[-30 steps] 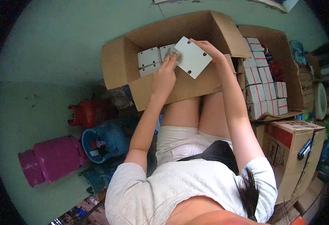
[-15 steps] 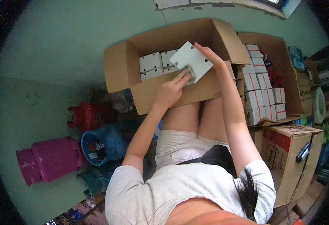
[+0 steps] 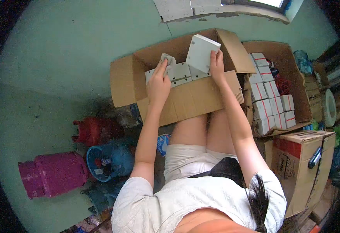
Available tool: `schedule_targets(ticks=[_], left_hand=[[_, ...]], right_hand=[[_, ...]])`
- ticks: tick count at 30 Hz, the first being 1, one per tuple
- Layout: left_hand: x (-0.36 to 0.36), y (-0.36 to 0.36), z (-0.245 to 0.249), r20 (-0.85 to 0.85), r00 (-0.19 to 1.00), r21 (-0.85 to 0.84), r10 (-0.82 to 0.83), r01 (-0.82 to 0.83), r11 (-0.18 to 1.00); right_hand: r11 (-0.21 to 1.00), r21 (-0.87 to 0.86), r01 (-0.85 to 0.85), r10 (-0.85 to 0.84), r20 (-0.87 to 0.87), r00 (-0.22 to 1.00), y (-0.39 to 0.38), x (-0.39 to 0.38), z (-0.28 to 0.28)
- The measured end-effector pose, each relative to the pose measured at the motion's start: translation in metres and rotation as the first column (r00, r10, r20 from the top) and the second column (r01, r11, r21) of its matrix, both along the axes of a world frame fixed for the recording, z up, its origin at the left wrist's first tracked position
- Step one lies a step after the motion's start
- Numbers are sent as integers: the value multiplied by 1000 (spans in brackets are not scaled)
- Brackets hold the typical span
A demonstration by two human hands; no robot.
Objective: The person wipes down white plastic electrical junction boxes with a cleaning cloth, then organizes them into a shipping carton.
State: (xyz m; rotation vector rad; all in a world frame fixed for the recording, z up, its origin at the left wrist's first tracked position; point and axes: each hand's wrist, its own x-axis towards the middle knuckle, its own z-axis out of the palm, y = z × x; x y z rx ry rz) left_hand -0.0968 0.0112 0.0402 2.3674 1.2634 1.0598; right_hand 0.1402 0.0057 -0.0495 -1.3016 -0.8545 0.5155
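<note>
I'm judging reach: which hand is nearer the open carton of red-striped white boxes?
Right. The right hand, gripping a flat white box, is left of that carton of red-striped boxes; the left hand, holding a crumpled cloth, is farther left, at the other open carton.

Gas cylinders point(image 3: 61, 174), cardboard cartons point(image 3: 288, 186) and stacked white boxes point(image 3: 263, 109) suggest a cluttered storeroom.

Boxes point(image 3: 179, 71) in carton point(image 3: 185, 104), second carton point(image 3: 299, 87) right, cylinders point(image 3: 61, 173) left.
</note>
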Motion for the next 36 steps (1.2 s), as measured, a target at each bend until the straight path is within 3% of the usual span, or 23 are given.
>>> schedule_targets(ticks=[1, 3, 5, 7, 9, 11, 13, 15, 16, 17, 18, 19, 20, 21, 22, 25, 26, 28, 32, 34, 36], left_hand=[[1, 1, 1, -3, 1000, 47, -30, 30, 998], [10, -5, 8, -53, 993, 39, -102, 104, 994], [22, -11, 16, -98, 981, 33, -167, 171, 985], [32, -15, 17, -171, 961, 42, -217, 227, 973], [41, -11, 12, -178, 971, 45, -160, 170, 984], [51, -3, 5, -184, 977, 51, -103, 114, 992], [59, 4, -3, -106, 994, -123, -7, -6, 992], [72, -11, -13, -127, 989, -100, -71, 58, 993], [74, -21, -12, -155, 979, -87, -132, 119, 989], [73, -27, -10, -156, 979, -91, -133, 120, 989], [73, -34, 0, -269, 929, -95, -252, 235, 967], [73, -37, 6, -377, 853, -110, -361, 346, 932], [72, -30, -1, -376, 853, -112, -362, 346, 931], [70, -16, -12, -289, 929, -24, -233, 236, 971], [68, -9, -16, -188, 977, 54, -101, 113, 992], [67, -1, -18, -107, 994, 109, 29, -18, 994], [68, -7, -19, -105, 994, 114, 28, -16, 993], [72, -31, -14, -360, 907, 38, -219, 248, 968], [68, -7, -17, -214, 951, 99, -222, 247, 964], [68, 10, -19, -175, 984, 76, 26, -13, 997], [74, -1, -28, -203, 979, 158, -33, 66, 985]], right_hand=[[996, 50, 72, -77, 105, 991, -1, -4, -2], [995, 90, 31, -43, 134, 990, -10, -8, -5], [997, 50, -61, 38, 375, 926, -21, -10, -6], [997, -17, -80, 81, 367, 926, -28, -14, 3], [990, -23, -142, 136, 471, 872, -30, -14, 1], [992, -25, -124, 121, 461, 879, -32, -16, 4], [995, -21, -102, 101, 451, 887, -31, -19, 5], [997, -73, 17, 27, 555, 831, -26, -17, 2], [997, -73, 19, 25, 555, 831, -23, -15, -3], [997, 63, -44, 12, 435, 901, -20, -13, -10], [975, 205, -87, 21, 305, 952, -19, -13, -11], [975, 203, -87, 22, 304, 952, -19, -12, -12], [995, 90, -37, -1, 389, 921, -19, -10, -13], [1000, -18, 25, -13, 471, 882, -20, -9, -9], [998, -30, 48, -31, 415, 909, -24, -14, 1], [996, -54, 70, -39, 437, 898, -25, -16, 3], [996, -49, 73, -44, 439, 897, -25, -15, 4], [995, 95, 21, -50, 311, 949, -26, -10, 2], [998, -54, 25, -3, 371, 929, -29, -14, 7], [996, -80, 32, 6, 433, 901, -31, -16, 14], [997, -65, 35, -3, 433, 902, -30, -16, 7]])
